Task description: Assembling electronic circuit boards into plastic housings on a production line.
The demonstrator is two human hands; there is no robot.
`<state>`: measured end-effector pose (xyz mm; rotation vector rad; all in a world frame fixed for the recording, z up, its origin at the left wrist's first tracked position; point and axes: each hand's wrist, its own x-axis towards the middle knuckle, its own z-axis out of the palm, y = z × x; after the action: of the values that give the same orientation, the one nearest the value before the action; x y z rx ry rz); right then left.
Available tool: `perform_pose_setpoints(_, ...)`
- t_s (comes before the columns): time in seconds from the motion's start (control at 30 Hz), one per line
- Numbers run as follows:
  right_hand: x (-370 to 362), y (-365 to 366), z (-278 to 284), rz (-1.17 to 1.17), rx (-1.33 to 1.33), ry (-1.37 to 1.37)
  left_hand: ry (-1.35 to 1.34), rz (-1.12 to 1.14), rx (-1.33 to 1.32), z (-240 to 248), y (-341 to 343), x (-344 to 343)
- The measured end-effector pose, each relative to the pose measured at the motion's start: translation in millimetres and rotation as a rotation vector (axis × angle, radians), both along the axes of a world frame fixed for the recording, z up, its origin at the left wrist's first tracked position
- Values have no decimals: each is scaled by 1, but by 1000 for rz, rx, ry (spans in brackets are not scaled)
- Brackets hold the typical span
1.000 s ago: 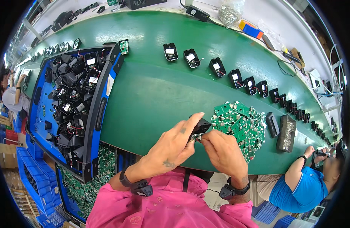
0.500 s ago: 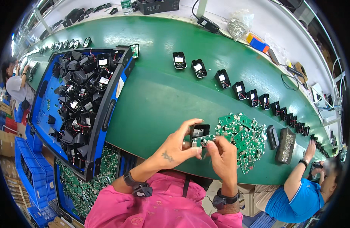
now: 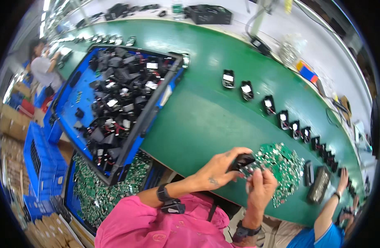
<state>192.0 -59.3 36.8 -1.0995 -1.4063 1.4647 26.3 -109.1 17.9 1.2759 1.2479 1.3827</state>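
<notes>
My left hand point(image 3: 221, 168) grips a small black plastic housing point(image 3: 242, 161) above the green bench, tilted in its grasp. Fingers of my right hand point(image 3: 262, 186) pinch a small green circuit board point(image 3: 252, 167) against the housing's near side. Motion blurs this spot, so I cannot tell whether the board is inside the housing or just at its rim. Right behind my right hand lies a heap of loose circuit boards point(image 3: 283, 169).
A blue, black-rimmed crate point(image 3: 150, 120) full of black housings stands at left. Below it sits a bin of circuit boards point(image 3: 103, 192). Black housings line up along the bench point(image 3: 190, 124). An oblong tray of small parts point(image 3: 320, 186) lies at right, near a co-worker's hand point(image 3: 343, 180).
The view has swung, shifting the bench scene rightward and slightly down. The housing has turned in my left hand, its open face now less visible. My right hand still pinches the board beside it.
</notes>
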Motion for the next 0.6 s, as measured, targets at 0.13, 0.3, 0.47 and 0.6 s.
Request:
perform_pose_setpoints(0.13, 14, 5, 8, 285, -61, -52, 26, 16, -15, 10, 0, 5)
perform_pose_setpoints(0.3, 16, 10, 17, 397, -6, -189, 57, 50, 36, 7, -3, 4)
perform_pose_setpoints(0.47, -8, 10, 32, 264, 145, -337, 288, 162, 130, 17, -14, 1)
perform_pose_setpoints(0.6, -7, 13, 24, 125, 77, -284, 22, -97, 6, 15, -14, -7)
